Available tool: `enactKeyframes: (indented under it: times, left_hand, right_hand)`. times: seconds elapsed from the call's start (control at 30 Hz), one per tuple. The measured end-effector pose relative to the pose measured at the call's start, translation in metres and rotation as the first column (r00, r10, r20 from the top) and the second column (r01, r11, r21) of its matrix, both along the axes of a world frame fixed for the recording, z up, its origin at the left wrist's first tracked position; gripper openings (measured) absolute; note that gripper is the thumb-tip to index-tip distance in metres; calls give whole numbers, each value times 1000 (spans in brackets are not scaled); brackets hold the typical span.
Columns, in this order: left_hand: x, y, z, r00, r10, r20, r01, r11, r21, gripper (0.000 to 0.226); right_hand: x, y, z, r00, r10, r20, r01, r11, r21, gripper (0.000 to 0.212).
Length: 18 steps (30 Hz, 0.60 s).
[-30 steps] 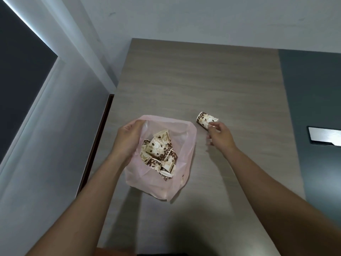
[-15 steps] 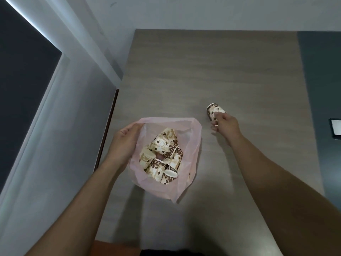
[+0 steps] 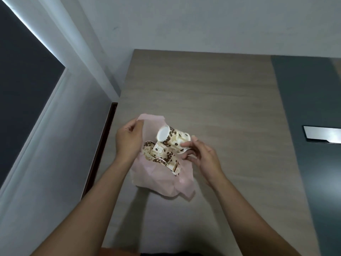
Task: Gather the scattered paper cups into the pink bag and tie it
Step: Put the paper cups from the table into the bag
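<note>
The pink bag (image 3: 156, 180) lies open on the wooden table (image 3: 221, 100), with several coffee-bean-print paper cups (image 3: 160, 154) heaped inside. My left hand (image 3: 129, 139) pinches the bag's far left rim and lifts it. My right hand (image 3: 201, 156) grips one more paper cup (image 3: 173, 138) by its rim end, lying sideways over the bag's mouth with its white base pointing left. No loose cups show elsewhere on the table.
The table's left edge runs along a grey wall (image 3: 55, 163) with a dark window (image 3: 24, 71). A dark grey panel (image 3: 304, 126) borders the table on the right, and a flat silver-and-black object (image 3: 323, 136) lies on it.
My right hand picked the last cup off the table at the right and carried it left, over the bag's mouth. My left hand raised the bag's rim higher.
</note>
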<state>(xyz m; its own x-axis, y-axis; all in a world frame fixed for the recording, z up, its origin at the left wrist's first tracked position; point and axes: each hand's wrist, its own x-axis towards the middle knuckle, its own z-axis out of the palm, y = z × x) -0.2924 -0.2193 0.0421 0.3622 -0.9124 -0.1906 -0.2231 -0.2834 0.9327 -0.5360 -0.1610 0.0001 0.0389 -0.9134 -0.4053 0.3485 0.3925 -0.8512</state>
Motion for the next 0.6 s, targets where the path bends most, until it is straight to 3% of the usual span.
enactKeyframes:
  times: [0.17,0.33,0.5,0.6]
  left_hand:
    - [-1,18,18,995,-88,37,91,993,-81,33]
    - [10,32,39,986,-165,28,168,973,-161,27]
    - [16,42,62,940,-333,-72,320,935,-150,25]
    - [18,45,87,943,-304,-138,271,939,-212,32]
  right_hand:
    - [46,37,14,942,234,-242,-265,958,-105,32]
    - [72,48,26,833,328,-445,-418,901,-118,33]
    - [73,39,38,827,263,-496,-337,939,-64,21]
    - [63,26,49,794,202,-574,-287,956,-61,40]
